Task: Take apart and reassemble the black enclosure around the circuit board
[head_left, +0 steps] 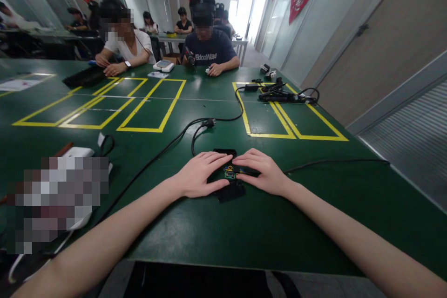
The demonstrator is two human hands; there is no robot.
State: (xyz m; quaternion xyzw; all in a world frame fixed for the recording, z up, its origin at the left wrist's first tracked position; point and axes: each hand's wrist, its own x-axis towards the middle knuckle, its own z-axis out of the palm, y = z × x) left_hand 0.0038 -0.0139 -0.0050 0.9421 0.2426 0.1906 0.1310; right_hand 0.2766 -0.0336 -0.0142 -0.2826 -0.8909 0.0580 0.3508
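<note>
just below the frame's centre, a small circuit board [229,173] sits between the loosely spread left hand [200,175] and right hand [267,173], whether pinched i cannot tell, and an uneven press could skew it or strain its exposed parts.

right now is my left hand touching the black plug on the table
Apart: the head view shows green tabletop between your left hand and the black plug.
</note>
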